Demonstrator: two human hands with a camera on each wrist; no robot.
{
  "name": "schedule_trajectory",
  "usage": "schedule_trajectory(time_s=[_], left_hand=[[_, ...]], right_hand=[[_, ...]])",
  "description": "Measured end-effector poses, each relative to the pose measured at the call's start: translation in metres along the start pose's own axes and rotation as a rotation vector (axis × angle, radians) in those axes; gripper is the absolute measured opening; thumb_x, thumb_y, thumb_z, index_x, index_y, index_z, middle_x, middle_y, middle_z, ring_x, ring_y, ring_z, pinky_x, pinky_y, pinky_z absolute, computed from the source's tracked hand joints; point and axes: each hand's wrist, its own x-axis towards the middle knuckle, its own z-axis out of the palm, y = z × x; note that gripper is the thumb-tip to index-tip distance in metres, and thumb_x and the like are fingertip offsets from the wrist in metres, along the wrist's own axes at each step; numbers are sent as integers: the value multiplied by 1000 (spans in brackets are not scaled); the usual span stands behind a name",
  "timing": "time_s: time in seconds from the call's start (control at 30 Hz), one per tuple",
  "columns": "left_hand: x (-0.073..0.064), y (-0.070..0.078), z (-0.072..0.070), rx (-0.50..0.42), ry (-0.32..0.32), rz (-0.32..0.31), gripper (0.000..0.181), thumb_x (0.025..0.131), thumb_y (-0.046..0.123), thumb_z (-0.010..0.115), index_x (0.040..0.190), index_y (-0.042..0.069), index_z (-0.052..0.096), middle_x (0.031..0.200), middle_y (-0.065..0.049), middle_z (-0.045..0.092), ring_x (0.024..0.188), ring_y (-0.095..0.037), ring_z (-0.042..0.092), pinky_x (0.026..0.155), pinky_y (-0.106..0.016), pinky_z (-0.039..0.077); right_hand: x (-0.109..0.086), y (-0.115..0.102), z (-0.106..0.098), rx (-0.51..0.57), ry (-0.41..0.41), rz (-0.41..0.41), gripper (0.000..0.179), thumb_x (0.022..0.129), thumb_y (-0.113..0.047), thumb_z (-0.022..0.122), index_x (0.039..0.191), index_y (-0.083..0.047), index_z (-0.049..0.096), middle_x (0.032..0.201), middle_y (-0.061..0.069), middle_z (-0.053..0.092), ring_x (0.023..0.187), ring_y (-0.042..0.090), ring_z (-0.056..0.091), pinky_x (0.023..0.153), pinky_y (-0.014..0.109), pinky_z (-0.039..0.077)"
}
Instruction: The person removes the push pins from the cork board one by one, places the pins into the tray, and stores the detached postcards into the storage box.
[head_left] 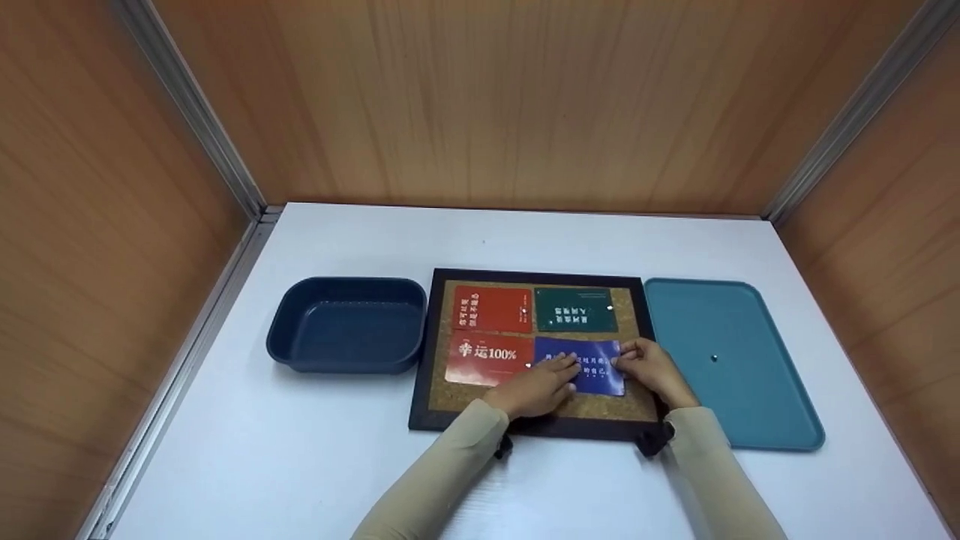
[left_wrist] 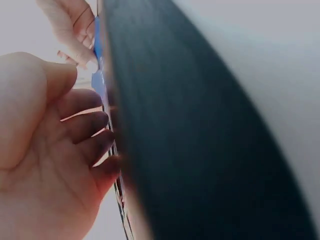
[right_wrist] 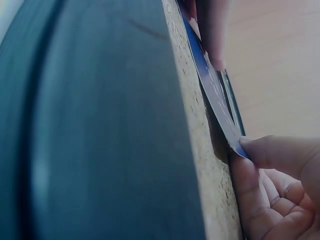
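A blue card point(head_left: 602, 383) with white lettering lies at the lower right of a black-framed corkboard point(head_left: 465, 399). My left hand point(head_left: 536, 388) rests on the card's left part with its fingers extended, as the left wrist view also shows. At the card's right edge, my right hand point(head_left: 654, 370) pinches it between thumb and fingers. In the right wrist view, the pinched corner of the blue card point(right_wrist: 215, 90) stands slightly off the cork. Two red cards, an upper one point(head_left: 491, 309) and a lower one point(head_left: 480, 358), and a green card point(head_left: 576, 310) bear small pins.
To the board's left stands a deep navy blue bin point(head_left: 345, 367). A flat teal tray point(head_left: 765, 390) lies on the right, with one small pin point(head_left: 714, 358) on it. Wooden panels point(head_left: 480, 105) enclose the white table point(head_left: 247, 450) at the back and sides.
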Motion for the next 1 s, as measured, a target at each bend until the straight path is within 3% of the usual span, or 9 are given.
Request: schedule_trajectory(time_s=[0.27,0.47,0.7,1.0], left_hand=[[-9,-18,-18,-86,91,24,47,102,29,45,146,13,42,155,-8,34,144,-26,31,118,-40,28],[-18,-33,-38,-165,172,-15,47,100,28,51,145,15,45,154,-7,37,143,-23,35,115,-40,33],[-40,-58,-64,-211,246,-81,47,100,31,52,146,24,43,156,-2,33,143,-21,34,113,-42,36],[-72,-92,-88,-303,371,-111,50,101,28,51,147,14,39,157,-3,30,144,-29,30,117,-47,28]], right_hand=[[1,1,0,-7,8,-19,30,87,-9,66,109,6,54,87,4,58,74,11,54,66,21,46],[2,2,1,8,5,-29,29,86,-8,65,109,8,55,84,4,58,72,11,54,63,21,47],[5,0,4,23,-9,-42,31,86,-6,67,109,9,54,85,4,59,73,9,55,65,20,48],[7,0,6,25,-12,-38,31,86,-7,67,110,8,54,87,4,60,74,9,55,65,20,48]])
